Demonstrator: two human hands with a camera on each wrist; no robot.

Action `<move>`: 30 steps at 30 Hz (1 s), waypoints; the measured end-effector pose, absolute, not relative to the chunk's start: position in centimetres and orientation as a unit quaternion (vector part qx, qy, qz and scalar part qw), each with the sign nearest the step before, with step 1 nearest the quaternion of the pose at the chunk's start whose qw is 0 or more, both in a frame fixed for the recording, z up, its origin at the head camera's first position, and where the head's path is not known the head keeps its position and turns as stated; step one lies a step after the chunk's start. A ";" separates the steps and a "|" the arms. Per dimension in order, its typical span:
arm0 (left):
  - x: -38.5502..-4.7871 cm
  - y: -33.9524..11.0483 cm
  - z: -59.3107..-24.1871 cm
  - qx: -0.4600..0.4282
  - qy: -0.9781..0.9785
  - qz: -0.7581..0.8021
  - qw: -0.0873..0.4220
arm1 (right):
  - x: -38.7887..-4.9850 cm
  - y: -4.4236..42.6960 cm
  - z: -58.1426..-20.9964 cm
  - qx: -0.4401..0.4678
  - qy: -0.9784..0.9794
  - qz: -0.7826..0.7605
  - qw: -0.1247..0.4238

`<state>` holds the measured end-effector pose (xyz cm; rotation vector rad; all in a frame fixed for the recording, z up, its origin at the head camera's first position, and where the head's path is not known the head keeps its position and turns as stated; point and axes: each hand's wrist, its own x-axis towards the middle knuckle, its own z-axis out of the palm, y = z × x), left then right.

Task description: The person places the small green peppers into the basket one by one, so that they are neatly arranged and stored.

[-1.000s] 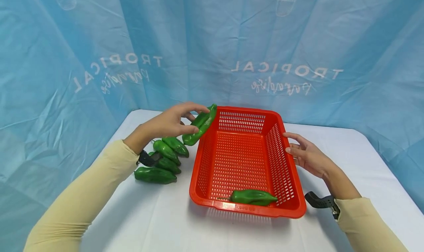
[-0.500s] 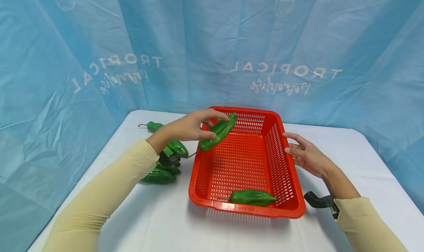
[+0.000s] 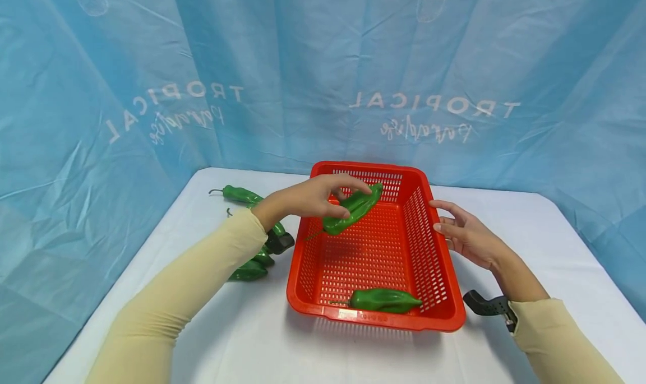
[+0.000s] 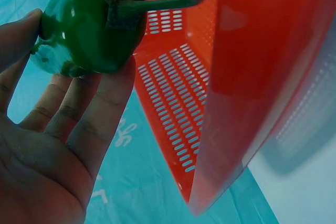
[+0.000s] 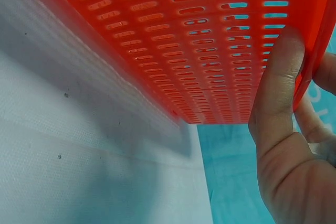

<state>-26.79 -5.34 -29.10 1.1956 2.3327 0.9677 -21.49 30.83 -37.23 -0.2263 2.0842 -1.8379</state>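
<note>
My left hand [image 3: 314,197] pinches a long green pepper [image 3: 359,207] between thumb and fingers, above the left-back part of a red plastic basket [image 3: 444,323]. In the left wrist view the pepper's stem end [image 4: 123,11] faces the camera, beside the basket wall. Inside the basket, along its front wall, lies another green pepper [image 3: 386,301]. At the basket's right rim, my right hand [image 3: 468,235] holds on. The right wrist view has the thumb [image 5: 281,85] against the slotted outer wall, while other fingers reach past the rim.
Several more green peppers [image 3: 242,194] lie on the white tablecloth [image 3: 262,339] left of the basket, partly hidden by my left arm. A blue printed curtain [image 3: 323,81] hangs behind the table and along its left side.
My left hand has carried the pepper rightward, from beside the basket's left rim to over its inside. The right hand and the basket have stayed in place.
</note>
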 end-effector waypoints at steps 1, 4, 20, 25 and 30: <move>-26.8 -5.2 -29.2 0.421 0.823 0.339 0.173 | -21.5 30.8 -37.2 -0.080 0.735 -0.649 0.177; -27.0 -4.9 -29.3 0.417 0.827 0.333 0.178 | -21.6 30.7 -37.1 -0.083 0.736 -0.648 0.177; -27.4 -1.6 -29.7 0.430 0.822 0.305 0.213 | -21.5 30.8 -37.2 -0.076 0.744 -0.640 0.175; -27.6 -0.7 -30.3 0.432 0.817 0.297 0.241 | -21.5 30.8 -37.1 -0.082 0.742 -0.642 0.173; -27.6 0.6 -31.2 0.426 0.815 0.280 0.277 | -21.5 30.7 -37.2 -0.077 0.743 -0.641 0.176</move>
